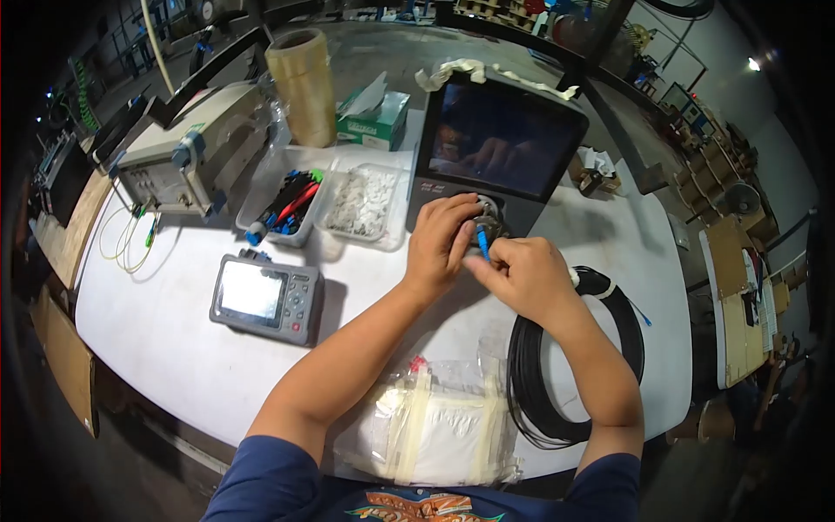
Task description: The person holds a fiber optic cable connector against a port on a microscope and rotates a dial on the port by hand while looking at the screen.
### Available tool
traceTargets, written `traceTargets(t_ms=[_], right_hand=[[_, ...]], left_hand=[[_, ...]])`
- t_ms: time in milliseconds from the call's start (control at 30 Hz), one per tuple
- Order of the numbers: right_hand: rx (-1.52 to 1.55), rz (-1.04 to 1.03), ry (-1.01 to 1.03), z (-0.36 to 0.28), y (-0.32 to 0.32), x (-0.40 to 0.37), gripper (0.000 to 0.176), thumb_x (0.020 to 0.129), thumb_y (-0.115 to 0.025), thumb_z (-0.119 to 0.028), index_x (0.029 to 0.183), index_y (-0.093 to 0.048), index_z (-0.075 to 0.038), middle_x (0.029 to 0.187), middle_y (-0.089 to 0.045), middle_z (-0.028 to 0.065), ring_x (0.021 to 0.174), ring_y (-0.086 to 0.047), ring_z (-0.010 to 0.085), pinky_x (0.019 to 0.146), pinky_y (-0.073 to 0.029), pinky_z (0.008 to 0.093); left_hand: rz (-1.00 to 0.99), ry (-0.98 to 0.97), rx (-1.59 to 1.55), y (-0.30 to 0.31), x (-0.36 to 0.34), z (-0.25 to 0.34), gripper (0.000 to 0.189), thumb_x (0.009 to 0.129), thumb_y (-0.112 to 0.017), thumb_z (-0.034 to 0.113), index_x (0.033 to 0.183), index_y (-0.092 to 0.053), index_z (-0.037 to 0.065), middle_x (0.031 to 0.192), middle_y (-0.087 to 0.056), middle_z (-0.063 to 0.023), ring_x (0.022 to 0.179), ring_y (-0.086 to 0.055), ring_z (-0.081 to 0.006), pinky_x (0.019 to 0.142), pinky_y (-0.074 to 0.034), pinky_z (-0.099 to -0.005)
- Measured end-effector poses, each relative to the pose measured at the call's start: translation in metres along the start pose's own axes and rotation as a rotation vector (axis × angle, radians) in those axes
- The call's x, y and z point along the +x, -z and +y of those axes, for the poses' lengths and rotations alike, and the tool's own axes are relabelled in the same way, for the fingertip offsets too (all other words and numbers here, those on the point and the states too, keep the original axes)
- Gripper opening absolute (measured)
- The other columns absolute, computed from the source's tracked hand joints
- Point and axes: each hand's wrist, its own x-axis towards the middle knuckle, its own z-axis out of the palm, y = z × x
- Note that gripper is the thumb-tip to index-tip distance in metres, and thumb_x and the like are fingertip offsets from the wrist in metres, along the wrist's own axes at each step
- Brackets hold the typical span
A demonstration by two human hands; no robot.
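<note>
My right hand is closed in a pinch on a small blue fiber connector, held upright at the front of a machine with a dark screen. Just behind the connector is a round metal fixture on the machine, partly covered by my fingers. My left hand curls against the fixture's left side, its fingertips at the metal edge and its thumb close to the connector. A coil of black cable lies below my right forearm, with a blue-tipped end out to the right.
On the left stand a handheld tester, a bin of connectors, a tub of small white parts and a boxy instrument. Behind are a tape roll and a tissue box. A plastic-wrapped packet lies in front.
</note>
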Motion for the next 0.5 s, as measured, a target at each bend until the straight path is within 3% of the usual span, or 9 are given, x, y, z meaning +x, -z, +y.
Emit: traceTargets(t_ms=[67,100,267,333,500], right_hand=[[-0.082,0.138,-0.016,-0.003,-0.008,-0.005,0.039,0.093,-0.073,-0.030,0.069,-0.063,-0.001,0.060,-0.061,0.0158,0.052,-0.060,0.0336,0.051,-0.045,0.0410],[-0.046,0.120,-0.064,-0.004,-0.008,-0.006,0.038,0.094,-0.071,-0.028,0.071,-0.063,0.000,0.061,-0.060,0.0181,0.055,-0.060,0.0366,0.052,-0.043,0.0444],[-0.065,0.158,-0.074,-0.012,-0.014,-0.007,0.035,0.095,-0.069,-0.026,0.072,-0.063,0.000,0.062,-0.060,0.0188,0.056,-0.059,0.0365,0.055,-0.043,0.0458],[-0.060,0.121,-0.153,-0.011,-0.014,-0.006,0.034,0.095,-0.066,-0.028,0.073,-0.065,-0.002,0.068,-0.065,0.0190,0.065,-0.065,0.0405,0.060,-0.049,0.0492],[-0.035,0.184,-0.162,-0.013,-0.018,-0.011,0.034,0.095,-0.067,-0.027,0.074,-0.065,0.000,0.067,-0.064,0.0207,0.063,-0.065,0.0382,0.059,-0.047,0.0476]], left_hand=[[0.000,0.015,0.004,0.001,0.000,0.001,0.022,0.095,-0.065,0.008,0.116,-0.070,0.007,0.124,-0.068,-0.0107,0.115,-0.059,-0.0342,0.098,-0.049,-0.0418],[-0.022,0.063,-0.020,0.002,-0.001,0.003,0.024,0.096,-0.062,0.008,0.119,-0.070,0.006,0.125,-0.066,-0.0124,0.117,-0.058,-0.0332,0.099,-0.048,-0.0401],[-0.012,0.099,-0.064,0.000,-0.004,0.002,0.023,0.097,-0.063,0.009,0.118,-0.071,0.007,0.125,-0.066,-0.0113,0.116,-0.059,-0.0323,0.098,-0.048,-0.0404],[0.010,0.033,-0.033,0.001,-0.001,0.000,0.021,0.096,-0.066,0.012,0.117,-0.072,0.009,0.122,-0.066,-0.0088,0.113,-0.060,-0.0319,0.095,-0.050,-0.0407],[0.020,0.027,-0.041,0.000,-0.001,-0.003,0.022,0.096,-0.066,0.012,0.117,-0.072,0.009,0.121,-0.067,-0.0094,0.113,-0.060,-0.0319,0.096,-0.050,-0.0407]])
